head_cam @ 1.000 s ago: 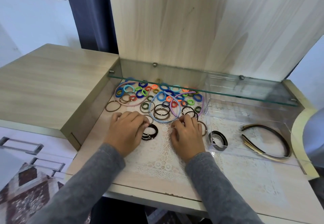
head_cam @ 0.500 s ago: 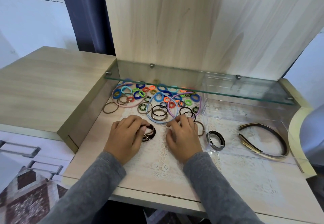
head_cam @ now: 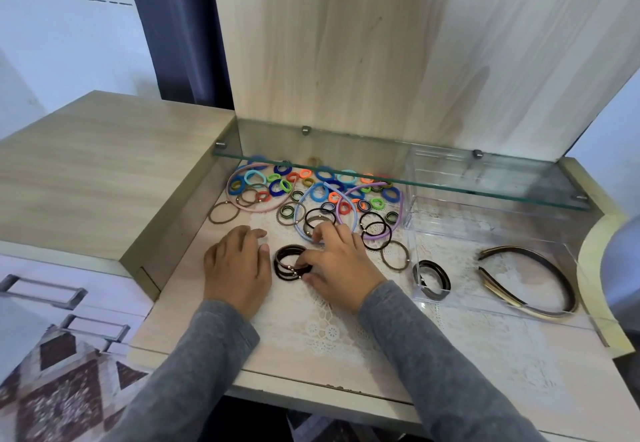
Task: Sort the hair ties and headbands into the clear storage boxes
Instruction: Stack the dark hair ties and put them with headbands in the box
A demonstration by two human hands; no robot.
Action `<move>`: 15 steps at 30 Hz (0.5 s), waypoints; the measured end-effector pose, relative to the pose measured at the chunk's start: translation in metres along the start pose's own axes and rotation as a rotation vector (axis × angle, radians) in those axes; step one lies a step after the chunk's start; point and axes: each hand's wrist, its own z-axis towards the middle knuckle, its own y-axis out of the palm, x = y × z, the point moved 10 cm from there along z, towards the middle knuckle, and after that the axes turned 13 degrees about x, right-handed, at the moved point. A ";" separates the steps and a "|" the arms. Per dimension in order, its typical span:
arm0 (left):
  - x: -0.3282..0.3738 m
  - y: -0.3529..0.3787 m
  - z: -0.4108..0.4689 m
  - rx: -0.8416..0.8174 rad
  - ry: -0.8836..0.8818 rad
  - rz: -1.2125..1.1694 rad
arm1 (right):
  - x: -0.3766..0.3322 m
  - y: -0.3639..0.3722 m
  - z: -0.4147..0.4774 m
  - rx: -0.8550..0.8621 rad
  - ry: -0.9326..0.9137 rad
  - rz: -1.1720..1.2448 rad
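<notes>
A stack of black hair ties (head_cam: 284, 261) lies on the lace mat between my hands. My right hand (head_cam: 341, 263) pinches its right side between fingers and thumb. Just left of the stack, my left hand (head_cam: 238, 265) rests flat on the mat, holding nothing. Behind them are several colourful hair ties (head_cam: 311, 187) and thin dark ones, mixed with a pink headband (head_cam: 263, 210), a blue headband (head_cam: 297, 216) and a purple headband (head_cam: 401, 215). To the right, a small clear box (head_cam: 420, 295) holds black ties. A large clear box (head_cam: 485, 234) holds dark and gold headbands (head_cam: 526, 251).
A glass shelf (head_cam: 381, 178) hangs low over the back of the pile and over another clear box (head_cam: 450, 171). A raised wooden top (head_cam: 104, 164) walls the left side. Loose brown ties (head_cam: 394, 256) lie beside the small box. Drawer handles (head_cam: 41, 291) are at lower left.
My left hand has lifted off the black ties and slid left. My right hand has moved left from the thin ties and taken hold of the black stack.
</notes>
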 end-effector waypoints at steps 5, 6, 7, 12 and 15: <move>0.002 -0.001 -0.001 0.005 0.006 0.034 | -0.011 -0.005 0.006 0.139 -0.071 -0.015; 0.002 -0.002 -0.001 0.012 0.008 0.035 | -0.012 -0.005 0.005 0.155 -0.085 -0.015; 0.003 -0.003 0.000 0.023 0.011 0.036 | -0.013 -0.005 0.004 0.166 -0.100 -0.014; 0.006 -0.009 0.000 0.079 0.061 0.093 | -0.010 0.001 -0.004 0.213 -0.118 -0.017; 0.010 -0.016 -0.001 0.119 0.077 0.084 | 0.003 0.002 -0.011 0.240 -0.007 0.126</move>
